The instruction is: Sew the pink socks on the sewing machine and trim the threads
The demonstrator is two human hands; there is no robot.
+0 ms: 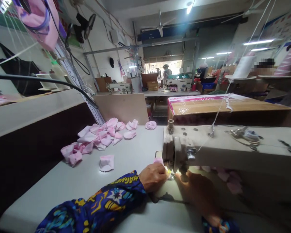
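My left hand is closed at the left side of the sewing machine's needle area, its fingers curled on a small pink fabric piece that shows just behind them. Under the machine arm, my right hand reaches to the lit needle area; its fingertips are blurred and partly hidden, so what they touch cannot be made out. A single pink piece lies on the white table to the left. Behind it is a loose heap of pink pieces.
More pink pieces lie beneath the machine arm. A cardboard box stands behind the machine, and a board rises at the table's back. White thread runs down from a cone. Farther off, a person is near another machine.
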